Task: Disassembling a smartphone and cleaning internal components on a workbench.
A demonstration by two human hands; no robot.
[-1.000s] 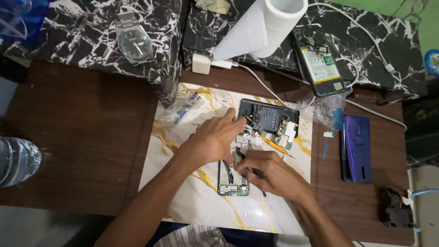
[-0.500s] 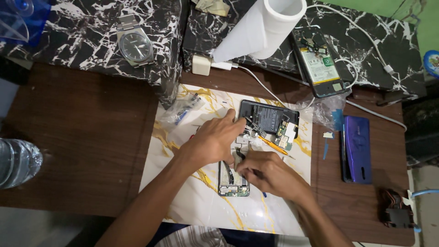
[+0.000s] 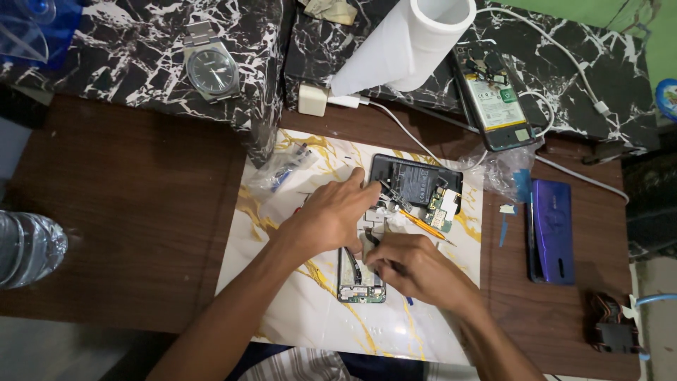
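At frame centre, an opened phone point(image 3: 367, 271) is pressed onto the marble mat point(image 3: 296, 310) by the left hand point(image 3: 331, 215), fingers curled narrow; a thin tool, mostly hidden, is pinched by the right hand point(image 3: 412, 268).

Little differs from a second ago: the right hand point(image 3: 412, 268) now sits slightly closer to the left hand point(image 3: 331, 215) over the opened phone point(image 3: 367, 271), its fingers point(image 3: 372, 255) drawn nearer the left thumb, and the view has shifted marginally
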